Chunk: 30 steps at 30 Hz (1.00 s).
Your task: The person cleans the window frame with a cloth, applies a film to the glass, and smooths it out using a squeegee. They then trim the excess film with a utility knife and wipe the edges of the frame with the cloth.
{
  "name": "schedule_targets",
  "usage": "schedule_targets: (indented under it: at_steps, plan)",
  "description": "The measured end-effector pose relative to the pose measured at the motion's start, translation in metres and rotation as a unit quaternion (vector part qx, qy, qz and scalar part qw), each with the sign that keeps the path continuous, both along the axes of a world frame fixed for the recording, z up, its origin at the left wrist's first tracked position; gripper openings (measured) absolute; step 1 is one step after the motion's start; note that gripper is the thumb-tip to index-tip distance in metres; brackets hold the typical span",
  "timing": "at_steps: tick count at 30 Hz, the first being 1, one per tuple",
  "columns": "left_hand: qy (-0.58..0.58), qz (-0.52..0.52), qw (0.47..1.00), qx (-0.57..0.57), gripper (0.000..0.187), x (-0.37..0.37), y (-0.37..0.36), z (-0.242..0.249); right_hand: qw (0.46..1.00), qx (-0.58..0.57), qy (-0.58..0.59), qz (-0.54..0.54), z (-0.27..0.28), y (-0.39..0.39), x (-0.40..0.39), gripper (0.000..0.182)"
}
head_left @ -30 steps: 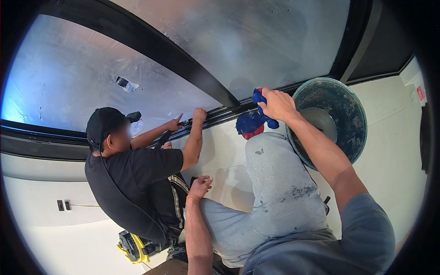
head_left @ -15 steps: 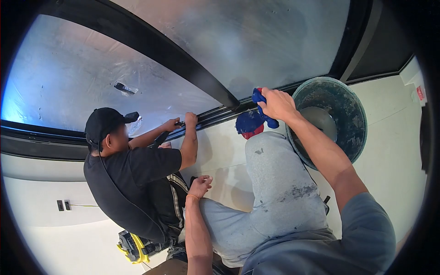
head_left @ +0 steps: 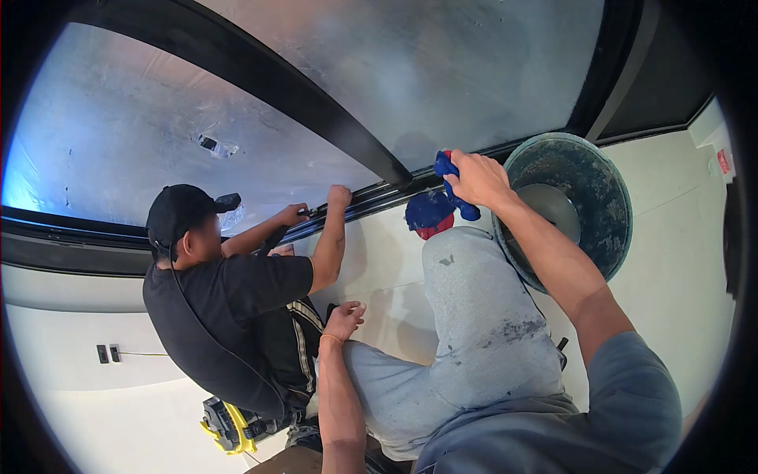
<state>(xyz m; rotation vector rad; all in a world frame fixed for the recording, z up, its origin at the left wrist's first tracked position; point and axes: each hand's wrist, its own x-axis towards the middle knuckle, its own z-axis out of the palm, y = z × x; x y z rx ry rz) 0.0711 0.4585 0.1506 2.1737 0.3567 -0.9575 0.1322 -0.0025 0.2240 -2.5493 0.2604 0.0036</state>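
Note:
My right hand (head_left: pixel 480 180) is closed around a blue and red cloth (head_left: pixel 430 212). The cloth bunches in my grip, and its lower part hangs beside my raised knee, close to the door track (head_left: pixel 367 204). My forearm passes over the rim of a large dark green bucket (head_left: pixel 612 201) that holds cloudy grey water. Over my other knee rests my left hand (head_left: pixel 345 320), with loosely bent fingers and nothing in it.
On my left a person in a black cap and shirt (head_left: pixel 229 316) bends to the track, gripping a dark hose-like tool (head_left: pixel 274 239). Behind them is a yellow and black machine (head_left: pixel 229 425). Film-covered glass panels (head_left: pixel 474 71) rise in front, with a dark frame post (head_left: pixel 316 95) between.
The co-worker's farther-right hand has shifted slightly up and right along the track, away from the tool. My own hands and the cloth stay almost still.

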Motion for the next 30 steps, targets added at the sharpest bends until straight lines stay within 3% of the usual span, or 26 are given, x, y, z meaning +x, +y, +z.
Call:
schedule_targets:
  at_steps: [30]
  plan:
    - [-0.016,-0.022,1.000,0.011,0.058,-0.0007,-0.0006,-0.0012,1.000,-0.001,0.005,-0.004,-0.0005,0.0011,-0.0007,0.034]
